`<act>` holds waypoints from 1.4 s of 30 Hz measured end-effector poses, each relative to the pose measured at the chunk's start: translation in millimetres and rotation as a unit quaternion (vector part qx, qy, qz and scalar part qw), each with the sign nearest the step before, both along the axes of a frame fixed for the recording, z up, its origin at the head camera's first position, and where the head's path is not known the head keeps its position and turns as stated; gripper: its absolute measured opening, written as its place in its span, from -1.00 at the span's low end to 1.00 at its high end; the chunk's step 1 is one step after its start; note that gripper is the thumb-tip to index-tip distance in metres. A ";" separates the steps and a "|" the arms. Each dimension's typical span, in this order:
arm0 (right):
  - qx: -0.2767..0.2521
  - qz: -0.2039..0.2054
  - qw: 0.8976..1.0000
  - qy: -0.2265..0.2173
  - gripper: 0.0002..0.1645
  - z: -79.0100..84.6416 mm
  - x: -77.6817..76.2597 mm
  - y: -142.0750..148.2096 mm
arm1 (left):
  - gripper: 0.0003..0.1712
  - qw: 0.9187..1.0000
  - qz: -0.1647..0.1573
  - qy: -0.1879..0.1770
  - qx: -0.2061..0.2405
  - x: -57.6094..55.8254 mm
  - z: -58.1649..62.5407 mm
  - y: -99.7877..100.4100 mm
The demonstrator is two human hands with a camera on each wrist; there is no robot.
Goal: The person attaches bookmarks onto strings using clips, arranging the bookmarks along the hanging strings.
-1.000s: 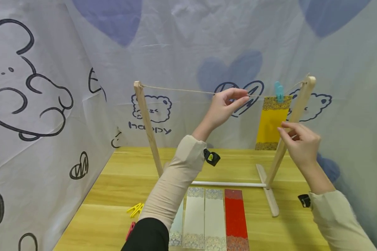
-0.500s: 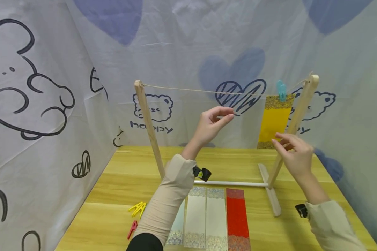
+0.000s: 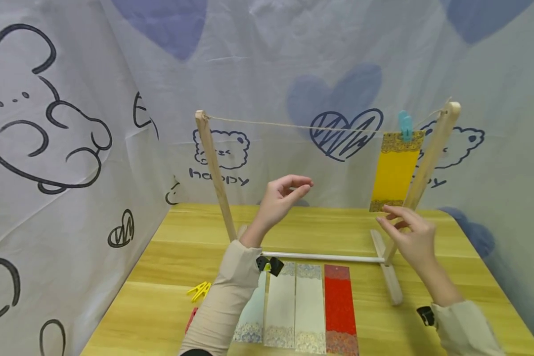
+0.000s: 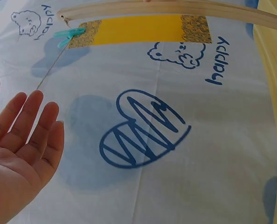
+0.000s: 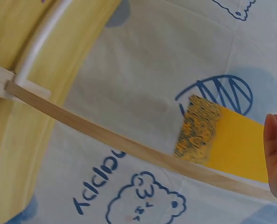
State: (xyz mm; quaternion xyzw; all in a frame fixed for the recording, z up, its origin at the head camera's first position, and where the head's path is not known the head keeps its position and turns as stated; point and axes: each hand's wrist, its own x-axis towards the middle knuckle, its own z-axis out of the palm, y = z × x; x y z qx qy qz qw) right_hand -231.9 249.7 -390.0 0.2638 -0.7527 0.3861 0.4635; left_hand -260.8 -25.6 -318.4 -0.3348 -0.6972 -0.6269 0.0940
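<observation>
On the left hand (image 3: 279, 201), at the centre of the head frame, I am reading the fingers as released: thumb and forefinger are bending toward each other and gripping nothing. In the left wrist view the same fingers are extending, slightly spread, at the lower left. The hand is hovering below the string (image 3: 258, 122), apart from it.

On the right hand (image 3: 411, 240), right of centre, I am also reading the fingers as released; they are curving loosely and holding nothing. Their tips are overlapping the lower end of the yellow card (image 3: 396, 173); I am not able to tell whether they are touching it.

The yellow card is hanging at the upper right, beside the right post (image 3: 431, 153). A teal clip (image 3: 406, 127) is pinching its top edge to the string, which is spanning to the left post (image 3: 215, 173). A white bar (image 3: 325, 257) is running low between the posts.

At the lower centre, a red card (image 3: 339, 296), two white cards (image 3: 309, 306) and a pale blue card (image 3: 252, 316) are lying side by side on the table (image 3: 151, 277). The left sleeve (image 3: 224, 299) is partly covering the pale blue one. Yellow pegs (image 3: 200, 291) are lying just beside that sleeve, and a red peg (image 3: 191, 319) is showing below them. Printed cloth (image 3: 267, 39) is filling the background.
</observation>
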 end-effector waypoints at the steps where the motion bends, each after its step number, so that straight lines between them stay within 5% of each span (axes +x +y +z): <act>1: 0.000 0.002 1.000 -0.004 -0.57 -2.9 0.3 -0.2 | -0.77 1.000 0.001 -0.004 0.000 2.0 -2.4 -3.4; 12: -0.018 0.030 0.996 -0.082 -0.57 -28.5 9.7 -6.0 | -0.80 0.999 0.040 -0.032 -0.008 33.4 -11.5 -38.1; 22: -0.023 0.040 0.994 -0.099 -0.61 -48.2 14.4 -9.6 | -0.77 0.995 0.061 -0.077 0.019 32.1 -60.0 -75.1; 26: -0.044 0.081 0.992 -0.081 -0.63 -92.1 -6.8 4.4 | -0.75 0.992 0.074 -0.097 0.019 39.3 -73.0 -87.3; 28: -0.049 0.089 0.991 -0.083 -0.62 -98.4 -8.0 5.0 | -0.74 0.991 0.078 -0.108 0.022 42.3 -79.0 -92.8; 30: -0.047 0.086 0.992 -0.085 -0.59 -97.7 -5.3 2.8 | -0.74 0.990 0.081 -0.111 0.023 45.0 -85.5 -98.2; 33: -0.030 0.056 0.992 -0.106 -0.57 -57.2 23.7 -19.6 | -0.75 0.989 0.084 -0.118 0.028 50.0 -95.1 -105.9; 35: -0.025 0.049 0.992 -0.112 -0.56 -48.5 31.7 -26.5 | -0.75 0.987 0.094 -0.125 0.028 53.6 -101.2 -110.6; 42: -0.030 0.051 0.988 -0.146 -0.61 -53.2 35.8 -30.9 | -0.73 0.977 0.147 -0.150 0.025 63.9 -120.3 -125.1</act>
